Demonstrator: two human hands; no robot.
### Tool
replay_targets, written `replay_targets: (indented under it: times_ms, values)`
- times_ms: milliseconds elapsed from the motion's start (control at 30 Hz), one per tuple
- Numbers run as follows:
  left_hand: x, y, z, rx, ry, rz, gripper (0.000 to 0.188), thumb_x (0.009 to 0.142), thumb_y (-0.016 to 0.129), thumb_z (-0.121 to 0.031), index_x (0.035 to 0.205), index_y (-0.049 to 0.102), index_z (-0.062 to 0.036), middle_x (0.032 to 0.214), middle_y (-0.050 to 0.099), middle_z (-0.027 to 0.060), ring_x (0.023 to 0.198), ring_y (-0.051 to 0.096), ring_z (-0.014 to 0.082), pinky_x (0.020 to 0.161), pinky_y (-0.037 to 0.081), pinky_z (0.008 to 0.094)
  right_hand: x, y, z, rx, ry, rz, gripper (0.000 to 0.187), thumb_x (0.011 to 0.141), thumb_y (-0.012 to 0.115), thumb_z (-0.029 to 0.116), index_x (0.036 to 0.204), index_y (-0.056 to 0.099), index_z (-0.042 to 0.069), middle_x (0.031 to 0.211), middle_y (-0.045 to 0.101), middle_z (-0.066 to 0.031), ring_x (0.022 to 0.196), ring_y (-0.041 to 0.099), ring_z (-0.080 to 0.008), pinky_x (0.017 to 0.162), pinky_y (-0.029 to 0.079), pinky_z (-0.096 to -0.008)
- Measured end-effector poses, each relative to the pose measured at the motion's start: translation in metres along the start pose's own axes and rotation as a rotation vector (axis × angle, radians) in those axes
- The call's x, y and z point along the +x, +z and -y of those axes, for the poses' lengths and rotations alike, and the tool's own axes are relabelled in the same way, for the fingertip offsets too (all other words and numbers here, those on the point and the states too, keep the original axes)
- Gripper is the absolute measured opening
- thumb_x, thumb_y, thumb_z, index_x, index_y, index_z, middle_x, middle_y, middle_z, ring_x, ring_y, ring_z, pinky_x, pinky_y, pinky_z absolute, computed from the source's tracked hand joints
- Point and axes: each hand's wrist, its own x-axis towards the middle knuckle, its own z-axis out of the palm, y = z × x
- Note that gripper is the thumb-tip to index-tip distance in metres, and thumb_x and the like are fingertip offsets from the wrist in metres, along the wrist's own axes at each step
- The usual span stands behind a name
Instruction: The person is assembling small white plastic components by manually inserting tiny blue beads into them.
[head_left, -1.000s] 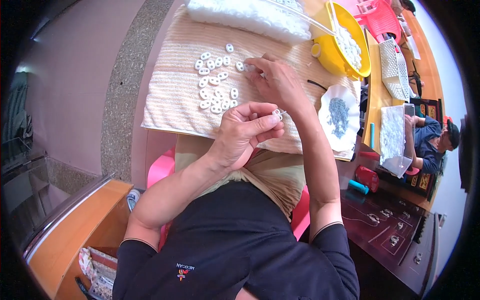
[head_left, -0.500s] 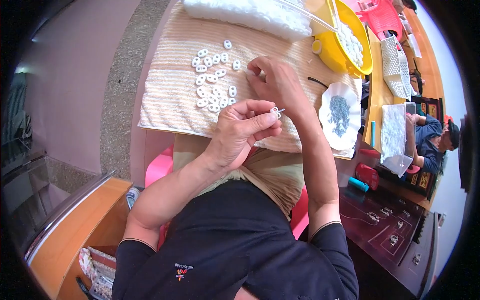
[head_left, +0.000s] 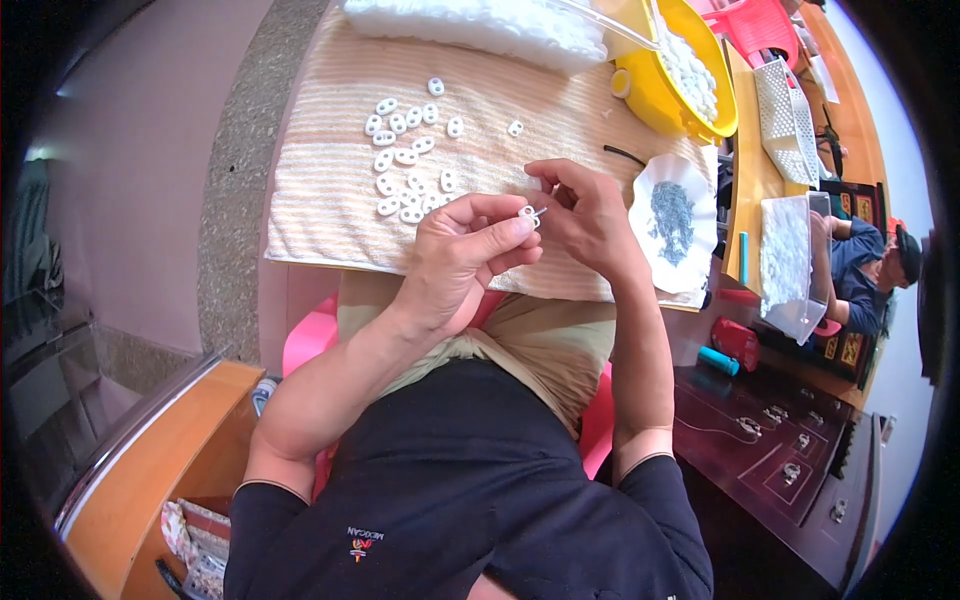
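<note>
My left hand [head_left: 465,250] is closed, pinching a small white plastic piece [head_left: 527,212] between thumb and fingertips; a thin metal screw pokes out of it toward the right. Close by on the right, my right hand [head_left: 590,220] has its fingers bent and apart, and I see nothing held in it. Several white oval pieces with two holes [head_left: 413,118] lie loosely grouped on the striped towel [head_left: 330,150], beyond my left hand. One small white piece [head_left: 515,128] lies alone beyond my right hand. A white scalloped dish [head_left: 648,215] to the right holds many tiny dark grey metal parts.
A clear tub of white pieces [head_left: 480,30] stands at the towel's far edge. Beside it sits a yellow basin [head_left: 728,118] with more white parts. A black strip [head_left: 625,154] lies near the dish. Another person [head_left: 860,275] sits at the far right by a clear box.
My right hand has drawn back from the towel toward my left hand, uncovering the lone white piece. My left hand still pinches the white piece with the screw. The view has shifted slightly.
</note>
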Motion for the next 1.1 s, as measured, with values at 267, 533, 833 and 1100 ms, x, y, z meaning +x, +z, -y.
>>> replay_targets:
  times_ms: [267, 533, 833, 1100]
  values:
    - [0.001, 0.000, -0.002, 0.032, 0.017, -0.032, 0.015, 0.087, 0.063, 0.000, 0.102, 0.062, -0.0014, 0.090, 0.067, 0.0096, 0.081, 0.067, 0.0164, 0.076, 0.059, 0.0313, -0.015, -0.001, -0.010, 0.376, 0.155, -0.072, 0.021, 0.085, 0.068, 0.009, 0.105, 0.065, 0.001, 0.075, 0.057, 0.0026, 0.068, 0.050, -0.0033, 0.059, 0.041, -0.0193]
    - [0.002, -0.002, 0.000, 0.095, 0.027, -0.089, 0.016, 0.086, 0.063, 0.000, 0.102, 0.062, -0.0006, 0.090, 0.066, 0.0099, 0.081, 0.067, 0.0167, 0.076, 0.058, 0.0310, -0.019, -0.003, -0.013, 0.498, 0.203, -0.055, 0.022, 0.086, 0.063, 0.002, 0.108, 0.062, -0.003, 0.082, 0.062, -0.0025, 0.070, 0.060, -0.0081, 0.063, 0.048, -0.0204]
    - [0.003, 0.000, -0.002, 0.117, 0.005, -0.142, 0.016, 0.085, 0.066, -0.002, 0.100, 0.062, 0.0009, 0.087, 0.066, 0.0087, 0.078, 0.065, 0.0146, 0.074, 0.057, 0.0274, -0.021, 0.000, -0.015, 0.634, 0.222, -0.069, 0.025, 0.083, 0.070, 0.005, 0.106, 0.064, -0.002, 0.080, 0.060, 0.0008, 0.070, 0.057, -0.0053, 0.064, 0.046, -0.0195]
    - [0.003, 0.000, -0.001, 0.125, -0.004, -0.155, 0.016, 0.085, 0.066, -0.003, 0.100, 0.062, 0.0011, 0.086, 0.066, 0.0089, 0.077, 0.065, 0.0149, 0.074, 0.056, 0.0270, -0.023, 0.001, -0.015, 0.632, 0.234, -0.066, 0.028, 0.083, 0.070, 0.004, 0.109, 0.063, -0.002, 0.081, 0.061, -0.0007, 0.071, 0.059, -0.0065, 0.065, 0.048, -0.0202]
